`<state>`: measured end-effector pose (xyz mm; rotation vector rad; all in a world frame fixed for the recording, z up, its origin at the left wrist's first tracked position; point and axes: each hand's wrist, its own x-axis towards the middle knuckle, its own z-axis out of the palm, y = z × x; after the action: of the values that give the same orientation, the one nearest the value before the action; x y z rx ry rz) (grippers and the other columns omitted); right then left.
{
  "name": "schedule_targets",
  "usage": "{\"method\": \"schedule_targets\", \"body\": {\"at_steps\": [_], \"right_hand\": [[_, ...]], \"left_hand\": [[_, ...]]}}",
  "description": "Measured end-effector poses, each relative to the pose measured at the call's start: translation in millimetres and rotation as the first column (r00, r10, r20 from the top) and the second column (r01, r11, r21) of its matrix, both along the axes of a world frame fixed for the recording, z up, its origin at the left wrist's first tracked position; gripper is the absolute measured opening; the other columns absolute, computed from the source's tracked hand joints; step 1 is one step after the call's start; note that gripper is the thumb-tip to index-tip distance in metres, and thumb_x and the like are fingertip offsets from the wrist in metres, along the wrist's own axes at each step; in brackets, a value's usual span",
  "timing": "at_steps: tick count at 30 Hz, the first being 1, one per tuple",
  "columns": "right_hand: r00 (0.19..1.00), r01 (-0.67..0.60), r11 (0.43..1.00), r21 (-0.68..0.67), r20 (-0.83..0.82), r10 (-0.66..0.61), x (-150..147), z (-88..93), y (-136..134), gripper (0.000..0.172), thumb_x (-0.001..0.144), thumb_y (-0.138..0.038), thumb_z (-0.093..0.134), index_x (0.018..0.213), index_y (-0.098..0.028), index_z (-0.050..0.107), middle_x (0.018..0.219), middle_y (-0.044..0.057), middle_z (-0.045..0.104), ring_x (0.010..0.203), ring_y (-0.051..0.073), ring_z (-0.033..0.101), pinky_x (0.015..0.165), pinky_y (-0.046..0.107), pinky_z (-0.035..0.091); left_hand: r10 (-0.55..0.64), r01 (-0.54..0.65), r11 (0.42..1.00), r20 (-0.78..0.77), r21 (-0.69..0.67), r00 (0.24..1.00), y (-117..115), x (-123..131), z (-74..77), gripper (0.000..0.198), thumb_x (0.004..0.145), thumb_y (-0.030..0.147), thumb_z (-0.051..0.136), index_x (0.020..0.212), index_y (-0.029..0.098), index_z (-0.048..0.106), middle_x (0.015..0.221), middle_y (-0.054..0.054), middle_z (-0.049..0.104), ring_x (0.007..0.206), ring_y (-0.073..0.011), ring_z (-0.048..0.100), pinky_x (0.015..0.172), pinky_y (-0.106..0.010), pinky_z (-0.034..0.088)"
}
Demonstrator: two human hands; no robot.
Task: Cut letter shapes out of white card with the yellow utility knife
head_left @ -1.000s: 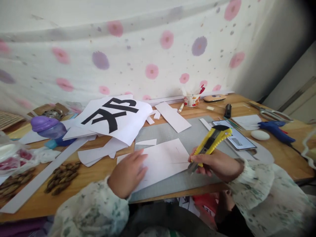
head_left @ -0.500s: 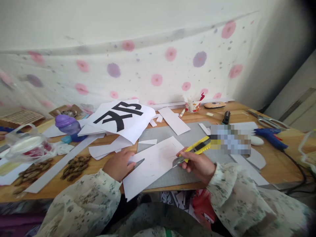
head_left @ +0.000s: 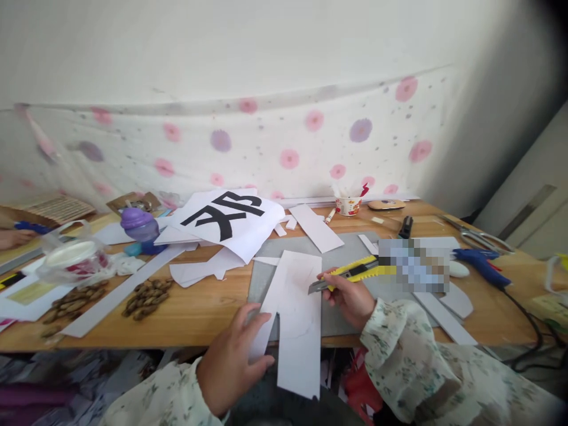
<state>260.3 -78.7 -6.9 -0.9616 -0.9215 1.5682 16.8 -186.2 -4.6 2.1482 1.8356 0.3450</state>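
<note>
Left hand (head_left: 233,364): fingers part-curled, pinching the near left edge of the paper (head_left: 299,307). The sheet is white, stiff and notched, half on the grey mat (head_left: 261,278) and overhanging the front edge of the wooden table (head_left: 204,307). Right hand (head_left: 350,299): closed round the yellow knife (head_left: 355,271), metal tip over the sheet's right edge.

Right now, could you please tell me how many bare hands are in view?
3. The wearer's left hand rests on the white paper sheet; the right hand grips the yellow plastic utility knife; another person's hand shows far left.
</note>
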Motion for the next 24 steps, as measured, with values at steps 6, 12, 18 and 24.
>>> {"method": "schedule_targets", "body": {"at_steps": [6, 12, 18, 24], "right_hand": [[0.999, 0.032, 0.999, 0.017, 0.015, -0.032, 4, 0.5, 4, 0.032, 0.056, -0.042, 0.082, 0.070, -0.016, 0.068, 0.054, -0.001, 0.058, 0.048, 0.012, 0.048, 0.040, 0.024, 0.033], [0.997, 0.077, 0.996, 0.043, 0.011, -0.078, 8, 3.0, 11, 0.032, 0.058, -0.041, 0.082, 0.070, -0.016, 0.066, 0.058, -0.001, 0.058, 0.050, 0.012, 0.051, 0.043, 0.025, 0.034], [0.992, 0.105, 0.993, 0.048, 0.058, -0.108, 12, 2.2, 13, 0.033, 0.056, -0.041, 0.083, 0.068, -0.016, 0.065, 0.055, -0.001, 0.058, 0.048, 0.012, 0.050, 0.042, 0.026, 0.033], [0.987, 0.127, 0.990, 0.062, 0.094, -0.133, 17, -0.7, 13, 0.033, 0.056, -0.043, 0.082, 0.069, -0.018, 0.064, 0.054, -0.002, 0.058, 0.048, 0.013, 0.051, 0.043, 0.026, 0.035]], "left_hand": [[-0.296, 0.297, 0.953, 0.019, -0.057, 0.955, -19, 1, -24.9, 0.082, 0.057, 0.020, 0.086, 0.133, 0.031, 0.056, 0.161, -0.011, 0.028, 0.139, -0.0347, 0.042, 0.111, -0.049, 0.042], [-0.395, 0.395, 0.919, -0.024, -0.007, 0.918, -19, 23, -27.6, 0.067, 0.068, 0.017, 0.079, 0.130, 0.030, 0.058, 0.152, -0.009, 0.046, 0.131, -0.0303, 0.051, 0.108, -0.046, 0.046], [-0.414, 0.415, 0.903, -0.036, 0.111, 0.910, -12, 54, -30.4, 0.059, 0.071, 0.029, 0.079, 0.127, 0.027, 0.058, 0.147, -0.010, 0.050, 0.120, -0.0272, 0.059, 0.101, -0.038, 0.051], [-0.481, 0.488, 0.862, -0.082, 0.141, 0.873, 3, 75, -36.3, 0.061, 0.069, 0.036, 0.082, 0.125, 0.025, 0.057, 0.142, -0.009, 0.054, 0.108, -0.0283, 0.064, 0.087, -0.040, 0.058]]}}
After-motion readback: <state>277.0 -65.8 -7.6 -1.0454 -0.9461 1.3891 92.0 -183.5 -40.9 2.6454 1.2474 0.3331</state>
